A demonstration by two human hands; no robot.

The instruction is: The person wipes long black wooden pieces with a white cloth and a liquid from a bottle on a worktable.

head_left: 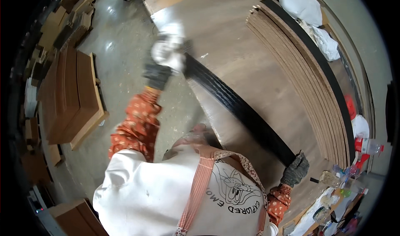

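A long black board strip (237,105) lies slantwise across the brown worktable (233,36), with a glossy, streaked stretch along its middle. Its near right end is in the grip of my right hand (296,169), which wears a dark grey glove. At the strip's far left end, my left hand (159,73), gloved too, is closed on a white rag (168,48). Hand and rag are smeared by motion, and the rag covers the fingers. Whether the rag touches the strip's end I cannot tell.
Along the table's right side stands a stack of brown board strips (296,73), black on top. White plastic bags (325,42) lie behind it. Plastic bottles (368,145) and clutter fill the right corner. Brown panels (68,94) rest on a pallet on the floor at left.
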